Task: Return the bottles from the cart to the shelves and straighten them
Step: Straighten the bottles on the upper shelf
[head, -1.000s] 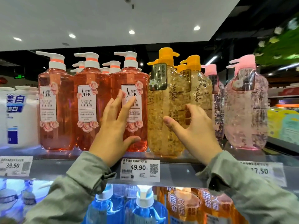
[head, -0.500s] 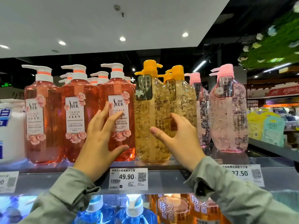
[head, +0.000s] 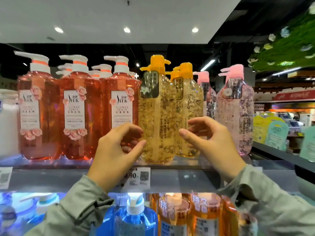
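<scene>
price tag (head: 144, 177) half behind left hand (head: 117, 150); only ".90" reads. same hand hides base of third pink bottle (head: 119, 103). lower part of rear yellow bottle (head: 189, 99) masked by right hand (head: 209, 143). either hand touching front yellow bottle (head: 156, 108): can't tell. white bottle (head: 8, 126) cut by left edge. lower-shelf bottles (head: 136, 218) blurred, cut at bottom.

Left hand (head: 115, 150) is off the third pink Slek bottle (head: 119, 106): it was flat on the label, and I now see it pulled back with fingers loosely curled, thumb tip at the left edge of the front yellow bottle (head: 156, 116), contact unclear. Right hand (head: 209, 142) has let go of that yellow bottle's right side and sits in front of it, fingers curled, holding nothing. Left wrist now hides the left part of the price tag (head: 141, 178), which I could read in full before.
</scene>
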Available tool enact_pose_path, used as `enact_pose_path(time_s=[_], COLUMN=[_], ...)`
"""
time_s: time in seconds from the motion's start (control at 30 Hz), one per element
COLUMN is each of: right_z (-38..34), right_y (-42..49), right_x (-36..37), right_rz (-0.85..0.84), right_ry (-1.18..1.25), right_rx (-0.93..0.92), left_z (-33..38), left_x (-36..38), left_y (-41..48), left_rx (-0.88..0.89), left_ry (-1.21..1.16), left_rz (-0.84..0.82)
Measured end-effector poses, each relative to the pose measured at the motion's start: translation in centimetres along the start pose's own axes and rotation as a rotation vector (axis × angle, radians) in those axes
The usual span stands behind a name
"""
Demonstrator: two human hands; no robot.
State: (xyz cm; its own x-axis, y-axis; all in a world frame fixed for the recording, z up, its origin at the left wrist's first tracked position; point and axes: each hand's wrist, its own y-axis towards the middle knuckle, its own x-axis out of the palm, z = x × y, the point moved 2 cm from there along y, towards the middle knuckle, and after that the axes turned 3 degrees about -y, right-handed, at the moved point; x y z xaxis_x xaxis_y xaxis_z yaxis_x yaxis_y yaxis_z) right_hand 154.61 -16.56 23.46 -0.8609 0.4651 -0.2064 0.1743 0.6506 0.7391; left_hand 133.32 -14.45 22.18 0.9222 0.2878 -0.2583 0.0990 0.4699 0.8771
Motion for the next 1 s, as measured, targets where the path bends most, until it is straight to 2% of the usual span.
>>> enact_pose_path(time_s=[0.17,0.3,0.5,0.73,1.0], right_z=[0.9,1.1,0.6,-1.8,1.2], right_y=[-0.3,-0.3,-0.2,3.2,4.7], right_x=[-2.3,-4.1,-6.3,-9.2,-13.0], right_rz=[-0.063,-0.066,-0.064,-0.254,-0.271], right_ry=[0.149,0.147,0.009,-0.283,-0.288], right_rx=[0.152,0.190,0.155,0.105,0.331], left_z=[0.7,1.5,3.1,6.0,6.8], left_x=[2.0,3.0,4.9,8.2,11.3], left_y=[0.2,0.4,0.8,2.8,4.0], left_rx=[0.014,0.048,0.044,0.013,-0.033], left_ry=[-0.094,-0.166,-0.187,-0.086,-0.073], left_rz=[-0.093,-0.146,-0.199,-0.273,-0.264])
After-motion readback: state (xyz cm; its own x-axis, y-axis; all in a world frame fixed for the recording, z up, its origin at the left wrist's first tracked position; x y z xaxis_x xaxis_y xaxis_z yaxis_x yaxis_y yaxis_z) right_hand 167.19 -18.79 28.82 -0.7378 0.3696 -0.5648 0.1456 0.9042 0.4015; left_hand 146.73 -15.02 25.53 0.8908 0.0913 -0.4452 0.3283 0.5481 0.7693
